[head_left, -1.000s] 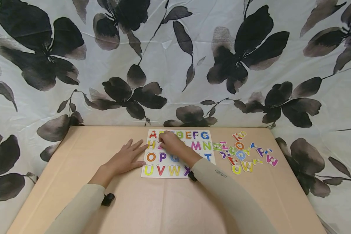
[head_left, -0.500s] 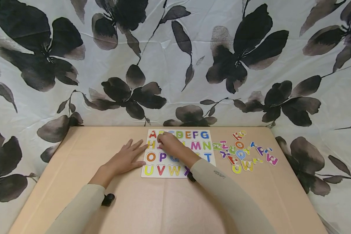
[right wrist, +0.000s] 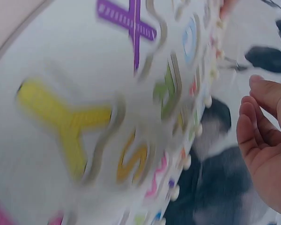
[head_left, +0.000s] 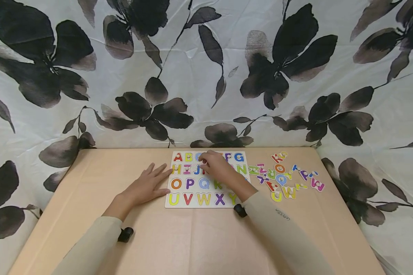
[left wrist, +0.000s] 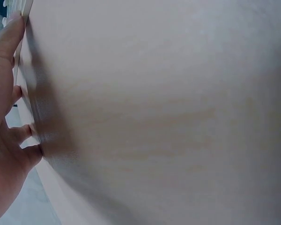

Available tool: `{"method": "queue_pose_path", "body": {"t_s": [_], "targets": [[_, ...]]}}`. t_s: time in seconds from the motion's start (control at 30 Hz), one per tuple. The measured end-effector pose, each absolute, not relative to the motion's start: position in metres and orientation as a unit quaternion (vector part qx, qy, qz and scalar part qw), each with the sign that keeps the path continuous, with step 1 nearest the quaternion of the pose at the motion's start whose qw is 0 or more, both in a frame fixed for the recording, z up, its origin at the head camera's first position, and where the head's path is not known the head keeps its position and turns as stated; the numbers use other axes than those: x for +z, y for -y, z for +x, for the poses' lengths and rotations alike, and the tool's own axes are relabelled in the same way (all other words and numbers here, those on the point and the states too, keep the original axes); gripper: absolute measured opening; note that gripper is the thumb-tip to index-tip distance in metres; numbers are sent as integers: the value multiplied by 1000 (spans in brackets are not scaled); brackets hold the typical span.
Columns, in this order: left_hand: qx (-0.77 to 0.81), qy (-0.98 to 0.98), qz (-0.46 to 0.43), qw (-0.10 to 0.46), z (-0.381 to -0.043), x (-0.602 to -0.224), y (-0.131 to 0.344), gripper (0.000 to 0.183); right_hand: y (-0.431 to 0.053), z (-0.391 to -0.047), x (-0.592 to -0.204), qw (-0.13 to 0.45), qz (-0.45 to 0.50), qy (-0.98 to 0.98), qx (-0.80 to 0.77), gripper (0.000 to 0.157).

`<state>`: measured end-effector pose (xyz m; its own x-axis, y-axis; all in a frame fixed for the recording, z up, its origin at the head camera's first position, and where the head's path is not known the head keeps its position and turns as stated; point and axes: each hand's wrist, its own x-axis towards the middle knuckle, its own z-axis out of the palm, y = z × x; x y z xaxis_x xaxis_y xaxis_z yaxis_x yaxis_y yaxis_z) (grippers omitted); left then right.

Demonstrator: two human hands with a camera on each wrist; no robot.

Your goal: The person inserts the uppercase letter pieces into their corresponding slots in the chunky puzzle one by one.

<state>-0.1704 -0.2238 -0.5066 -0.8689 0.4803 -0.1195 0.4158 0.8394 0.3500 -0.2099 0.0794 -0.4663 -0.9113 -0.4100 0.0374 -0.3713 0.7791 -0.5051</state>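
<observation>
A white alphabet puzzle board (head_left: 195, 191) with colourful letters lies on the table. My left hand (head_left: 142, 188) rests beside its left edge, fingers spread and fingertips right at the rim; the left wrist view shows the same hand (left wrist: 4, 145) from the side. Over the top rows, my right hand (head_left: 220, 168) hovers and covers several letters. In the right wrist view, the right hand (right wrist: 267, 136) has loosely bent fingers and nothing shows between thumb and fingertips. The yellow Y (right wrist: 70, 122) and purple X (right wrist: 131, 28) appear near that camera, with small white knobs (right wrist: 186, 161) farther back.
Several loose letter pieces lie right of the board, among them a yellow W (head_left: 289, 192), an orange O (head_left: 279, 169), a purple P (head_left: 303, 175) and a pink piece (head_left: 317, 185). Behind the wooden table (head_left: 130, 160) hangs a flowered cloth (head_left: 213, 88).
My right hand has moved right from the B and I area, uncovering those letters and the J, and its fingers have come off the board. The left hand stays at the rim.
</observation>
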Motion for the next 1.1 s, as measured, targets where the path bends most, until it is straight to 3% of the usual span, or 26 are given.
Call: {"method": "queue_pose_path", "body": {"t_s": [0.43, 0.7, 0.93, 1.1], "targets": [[156, -954, 233, 106, -172, -507, 225, 81, -199, -205, -462, 1, -123, -954, -274, 25], [152, -954, 234, 109, -172, -507, 225, 81, -280, -191, -458, 8, -82, -961, -262, 27], [151, -955, 234, 105, -172, -505, 224, 81, -349, -179, -457, -36, -71, -965, -251, 25], [151, -954, 238, 102, -171, -505, 224, 80, -390, -172, -457, -9, -37, -976, -215, 25]]}}
